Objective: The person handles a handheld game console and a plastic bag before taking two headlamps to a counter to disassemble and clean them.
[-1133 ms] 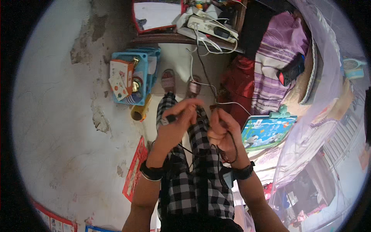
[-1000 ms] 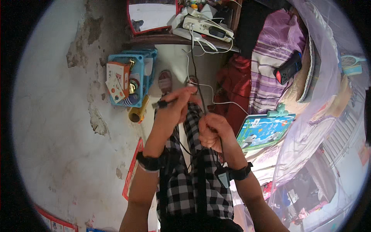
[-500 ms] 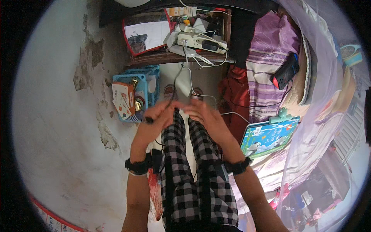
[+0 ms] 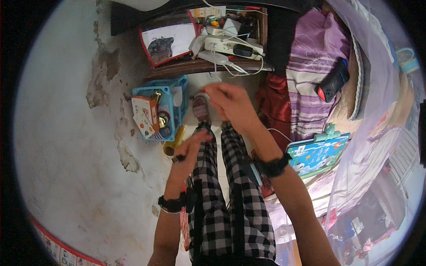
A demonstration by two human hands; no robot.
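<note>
A: Start with the item at the hands.
B: Small dark piece (image 4: 179, 158), a little left of and below centre in the frame, against the outer edge of the left hand (image 4: 193, 147).
A: Grip?
B: Left fingers loosely extended toward mid-frame, blurred. From where I stand, cannot tell whether they hold the piece.
A: And the right hand (image 4: 233, 104)?
B: Just above centre, over one slipper (image 4: 201, 108). Fingers bent, tips drawn toward each other; cannot tell whether anything is between them. White cable (image 4: 215, 66) hangs just beyond, upper middle.
A: Its upper end?
B: At the white power strip (image 4: 219, 45), which also carries a black adapter (image 4: 242, 50).
A: Further out?
B: Left of centre: blue basket (image 4: 166, 90) bearing an orange-and-white box (image 4: 145, 116); yellow roll (image 4: 174, 141) beside it. Upper right: game controller (image 4: 333, 80) on striped purple cloth (image 4: 306, 106). Below that, blue picture board (image 4: 318, 153), teal clip (image 4: 328, 132) at its top edge.
</note>
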